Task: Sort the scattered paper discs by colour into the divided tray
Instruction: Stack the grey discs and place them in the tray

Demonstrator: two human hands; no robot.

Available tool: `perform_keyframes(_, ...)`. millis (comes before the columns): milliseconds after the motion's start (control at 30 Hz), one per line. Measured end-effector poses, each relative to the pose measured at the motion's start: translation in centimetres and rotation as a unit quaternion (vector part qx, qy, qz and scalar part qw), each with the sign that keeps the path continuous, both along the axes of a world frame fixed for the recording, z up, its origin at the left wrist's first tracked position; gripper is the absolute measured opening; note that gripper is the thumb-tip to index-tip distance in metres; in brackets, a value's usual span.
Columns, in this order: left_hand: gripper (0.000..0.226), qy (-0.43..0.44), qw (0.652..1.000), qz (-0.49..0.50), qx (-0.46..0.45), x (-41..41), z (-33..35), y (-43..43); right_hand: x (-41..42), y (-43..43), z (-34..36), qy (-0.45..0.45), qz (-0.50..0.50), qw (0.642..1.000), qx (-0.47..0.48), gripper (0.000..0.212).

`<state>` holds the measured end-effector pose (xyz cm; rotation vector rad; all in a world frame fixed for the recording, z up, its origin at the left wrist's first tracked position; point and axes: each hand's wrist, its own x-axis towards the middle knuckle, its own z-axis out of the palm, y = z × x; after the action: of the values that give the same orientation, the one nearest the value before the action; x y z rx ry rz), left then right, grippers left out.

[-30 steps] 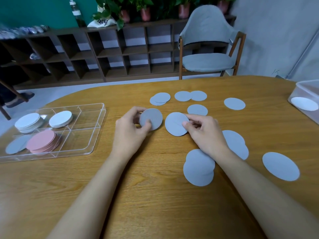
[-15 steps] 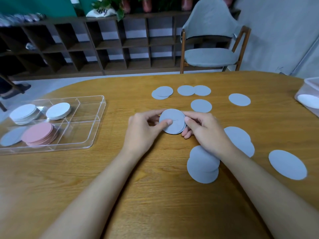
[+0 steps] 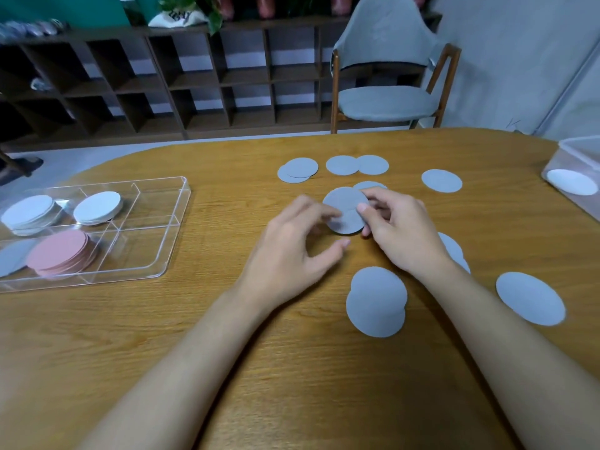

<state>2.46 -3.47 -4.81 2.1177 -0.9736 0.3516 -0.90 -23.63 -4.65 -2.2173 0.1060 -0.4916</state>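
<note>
Grey paper discs lie scattered on the wooden table (image 3: 162,352). My right hand (image 3: 402,235) is shut on a small stack of grey discs (image 3: 345,211) at mid-table, thumb on top. My left hand (image 3: 292,245) is beside it with fingers apart, its index fingertip touching the stack's left edge and its thumb clear of it. The clear divided tray (image 3: 175,222) sits at the left. It holds two white stacks (image 3: 97,207), a pink stack (image 3: 61,251) and a grey disc (image 3: 13,259). Two overlapping grey discs (image 3: 376,302) lie below my right wrist.
More grey discs rest farther back (image 3: 297,170), (image 3: 357,165), (image 3: 441,180), one at the right (image 3: 529,298), and some partly under my right hand (image 3: 454,251). A clear container (image 3: 578,151) with a white disc stands at the right edge. A grey chair (image 3: 386,102) stands beyond the table.
My hands brought two grey discs together into one stack. The right hand now holds it, and the left hand's grip has loosened with the thumb dropped away.
</note>
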Motion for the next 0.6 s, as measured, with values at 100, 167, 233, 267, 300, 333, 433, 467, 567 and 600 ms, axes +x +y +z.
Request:
perform_keyframes(100,0.041,0.067,0.989,-0.107,0.078,-1.3,-0.2,-0.7,0.1,-0.4,0.0,0.002,-0.018,1.0,0.008,0.016)
perform_keyframes(167,0.057,0.088,0.979,-0.138,0.12,-1.9,-0.2,-1.0,0.1,-0.4,0.0,0.004,-0.017,1.0,0.011,0.016)
perform_keyframes(233,0.072,0.084,0.974,-0.152,0.146,-2.2,-0.2,-1.0,0.1,-0.4,0.0,0.004,-0.018,1.0,0.008,0.015)
perform_keyframes(267,0.078,0.074,0.972,-0.157,0.161,-2.2,-0.1,-0.9,0.0,-0.3,0.0,0.005,-0.017,1.0,0.007,0.015)
perform_keyframes(300,0.083,0.06,0.969,-0.161,0.178,-2.3,-0.1,-0.8,0.0,-0.3,0.0,0.005,-0.016,1.0,0.005,0.014)
perform_keyframes(333,0.086,0.047,0.966,-0.164,0.194,-2.3,-0.1,-0.8,0.0,-0.3,0.0,0.006,-0.015,1.0,0.004,0.014)
perform_keyframes(433,0.082,0.042,0.962,-0.169,0.21,-2.3,0.0,-0.8,0.0,-0.3,0.0,0.007,-0.012,1.0,0.003,0.014)
perform_keyframes(467,0.079,0.046,0.963,-0.169,0.206,-2.2,0.0,-0.7,0.0,-0.3,0.0,0.007,-0.012,1.0,0.003,0.013)
perform_keyframes(567,0.068,0.044,0.969,-0.157,0.186,-1.7,-0.1,-0.4,0.0,-0.2,0.0,0.007,-0.014,1.0,0.007,0.013)
perform_keyframes(600,0.065,0.04,0.971,-0.149,0.181,-1.4,-0.2,-0.2,0.0,-0.2,0.0,0.006,-0.013,1.0,0.008,0.013)
